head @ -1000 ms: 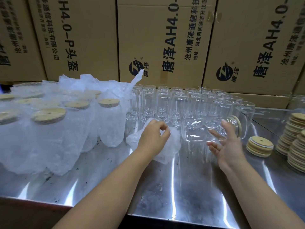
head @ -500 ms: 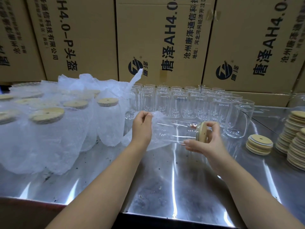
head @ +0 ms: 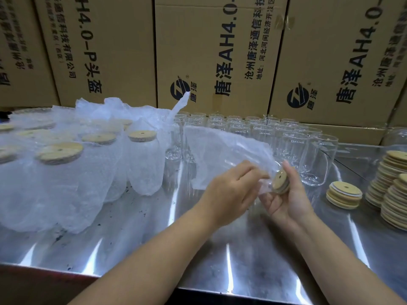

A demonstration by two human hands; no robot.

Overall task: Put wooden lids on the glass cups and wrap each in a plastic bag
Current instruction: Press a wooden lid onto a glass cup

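A glass cup lies on its side inside a clear bubble plastic bag (head: 224, 150), its wooden lid (head: 280, 181) facing me. My right hand (head: 288, 194) cups the lidded end from below, fingers curled round it. My left hand (head: 231, 190) pinches the bag's open edge beside the lid. Several bare glass cups (head: 259, 133) stand in rows behind. Wrapped, lidded cups (head: 143, 159) fill the left side of the table.
The steel table (head: 154, 234) reflects light in front of my arms. A short stack of wooden lids (head: 344, 194) sits to the right, taller lid stacks (head: 394, 190) at the right edge. Printed cardboard boxes (head: 215, 51) wall off the back.
The cup with its lid has gone into the bag. Both hands have drawn together at the lid end, nearer to me, and the bag now trails up and left.
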